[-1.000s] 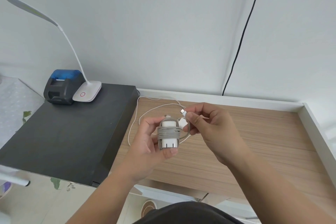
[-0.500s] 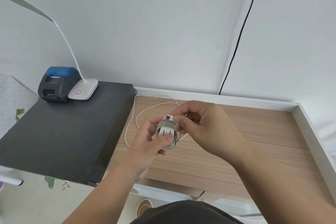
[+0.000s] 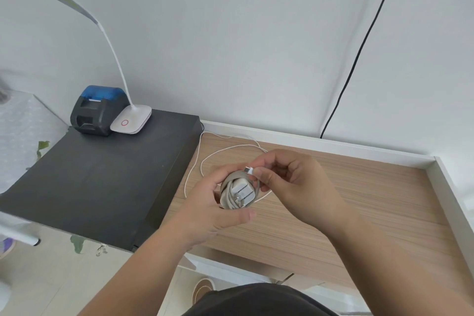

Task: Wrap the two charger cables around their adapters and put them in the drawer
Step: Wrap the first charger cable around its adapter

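Note:
A white adapter (image 3: 242,191) with its grey-white cable wound round it sits in my left hand (image 3: 205,208), prongs facing me. My left fingers and thumb curl round it. My right hand (image 3: 295,185) pinches the cable's plug end (image 3: 249,170) at the adapter's upper edge. A second white cable (image 3: 202,161) lies in loose loops on the wooden desk (image 3: 359,200) behind my hands; its adapter is hidden. No drawer is visible.
A black cabinet top (image 3: 102,182) on the left carries a black and blue printer (image 3: 98,109) and a white desk lamp (image 3: 132,119). White raised edges border the desk at the back and right. A black wire (image 3: 359,46) runs down the wall.
The adapter has been turned so its prongs face me. My right hand brought the plug end in against the wound cable at the top.

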A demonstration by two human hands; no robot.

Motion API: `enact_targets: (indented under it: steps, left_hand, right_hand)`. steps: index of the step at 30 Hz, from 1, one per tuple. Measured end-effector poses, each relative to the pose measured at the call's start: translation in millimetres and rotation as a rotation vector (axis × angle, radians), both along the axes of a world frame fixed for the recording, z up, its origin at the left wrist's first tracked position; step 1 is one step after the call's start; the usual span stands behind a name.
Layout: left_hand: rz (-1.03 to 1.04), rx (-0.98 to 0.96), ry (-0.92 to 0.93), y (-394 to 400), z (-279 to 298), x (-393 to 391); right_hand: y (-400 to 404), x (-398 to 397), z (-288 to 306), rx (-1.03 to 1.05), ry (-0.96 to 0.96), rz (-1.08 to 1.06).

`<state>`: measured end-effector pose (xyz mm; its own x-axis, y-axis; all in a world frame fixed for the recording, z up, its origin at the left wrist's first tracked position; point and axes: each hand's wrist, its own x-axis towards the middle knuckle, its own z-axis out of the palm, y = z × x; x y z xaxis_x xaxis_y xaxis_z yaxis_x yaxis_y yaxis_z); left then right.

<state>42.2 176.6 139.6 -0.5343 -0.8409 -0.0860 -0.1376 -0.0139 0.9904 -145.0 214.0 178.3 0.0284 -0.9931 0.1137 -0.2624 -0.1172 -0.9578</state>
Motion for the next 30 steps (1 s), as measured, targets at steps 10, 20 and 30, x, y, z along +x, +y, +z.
enact_targets:
  steps: [10, 20, 30]
  left_hand:
    - [-0.124, -0.152, -0.223, -1, 9, 12]
    - [-0.155, -0.209, -0.331, -5, 2, 27]
    - [-0.087, -0.390, -0.453, -5, 1, 22]
  right_hand:
    - [-3, -5, 1, 0.007, 0.189, 0.117]
    - [-9, -8, -6, -0.031, 0.377, 0.263]
    - [-22, 2, -3, 0.150, 0.306, 0.316]
